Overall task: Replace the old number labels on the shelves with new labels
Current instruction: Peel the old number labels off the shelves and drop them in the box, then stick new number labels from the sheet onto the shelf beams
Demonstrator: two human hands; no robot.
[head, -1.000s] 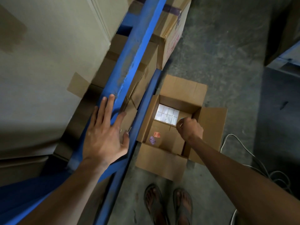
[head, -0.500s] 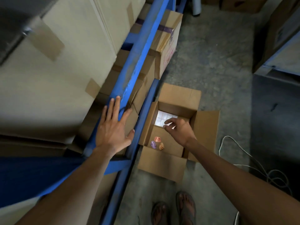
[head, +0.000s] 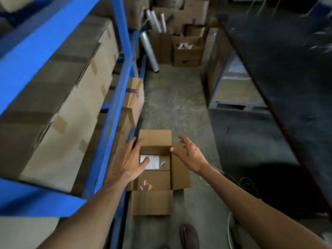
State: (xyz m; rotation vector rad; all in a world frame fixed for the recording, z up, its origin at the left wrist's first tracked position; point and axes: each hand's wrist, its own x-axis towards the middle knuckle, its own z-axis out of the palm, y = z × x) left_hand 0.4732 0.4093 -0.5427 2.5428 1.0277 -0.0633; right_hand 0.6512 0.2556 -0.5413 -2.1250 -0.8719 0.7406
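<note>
Open cardboard box (head: pixel 152 202) on floor against the blue shelf's foot, white label sheet (head: pixel 152 162) at its far end — left hand (head: pixel 128 159) and right hand (head: pixel 188 154) spread, empty, above; risk: blurred view, fumbled pick.

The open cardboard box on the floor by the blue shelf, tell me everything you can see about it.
The open cardboard box is plain brown corrugated card, standing upright on the concrete floor beside the blue shelf, all four flaps folded outward. Inside lie a white sheet of labels, a small light-blue piece and a few small coloured pieces nearer the person. The left hand and right hand hover above it with fingers spread, holding nothing; whether either touches the box is unclear.
</note>
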